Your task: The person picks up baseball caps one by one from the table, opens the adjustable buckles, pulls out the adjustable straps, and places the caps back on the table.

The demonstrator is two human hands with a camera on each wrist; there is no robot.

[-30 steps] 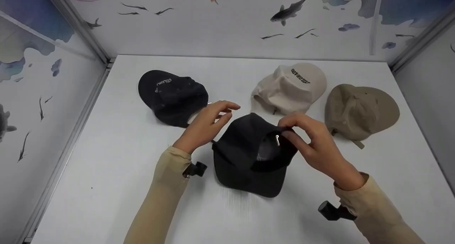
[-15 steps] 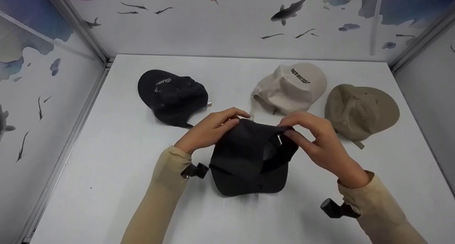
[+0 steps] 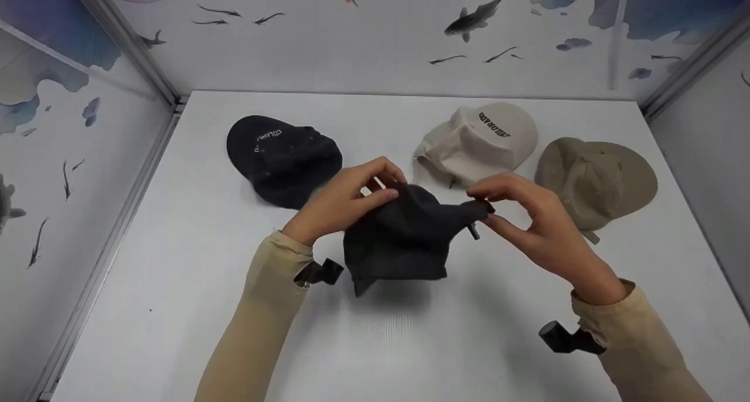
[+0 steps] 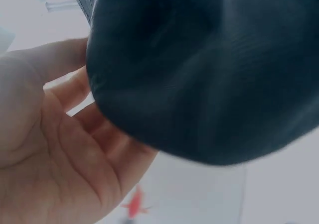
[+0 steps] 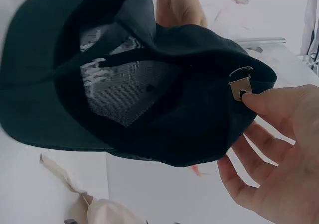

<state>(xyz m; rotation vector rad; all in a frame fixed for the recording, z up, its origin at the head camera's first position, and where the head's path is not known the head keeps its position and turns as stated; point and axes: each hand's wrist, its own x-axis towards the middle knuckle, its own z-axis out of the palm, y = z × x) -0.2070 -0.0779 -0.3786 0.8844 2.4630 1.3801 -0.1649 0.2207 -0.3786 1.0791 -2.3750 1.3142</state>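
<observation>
A black baseball cap (image 3: 404, 238) hangs over the table between both hands, its crown toward the head camera. My left hand (image 3: 351, 197) holds its left side, thumb and fingers at the cloth; in the left wrist view, the fingers (image 4: 124, 154) pass behind the dark fabric. My right hand (image 3: 539, 238) pinches the back edge. In the right wrist view, the right thumb (image 5: 269, 104) presses beside a metal strap buckle (image 5: 241, 87), with the other fingers outside the cap. The cap's inside, with a pale mesh-like lining (image 5: 124, 79), faces that camera.
Behind the hands lie a dark cap (image 3: 281, 156) at left, a cream cap (image 3: 474, 144) lettered COLORADO, and an olive-brown cap (image 3: 595, 182) at right. All rest on the white table (image 3: 176, 261), bordered by printed panels (image 3: 351, 50) with fish.
My left hand has come onto the held cap and gripped its left side. The cap has tilted, its opening turning from the head camera and its brim swinging under. My right hand has shifted slightly right.
</observation>
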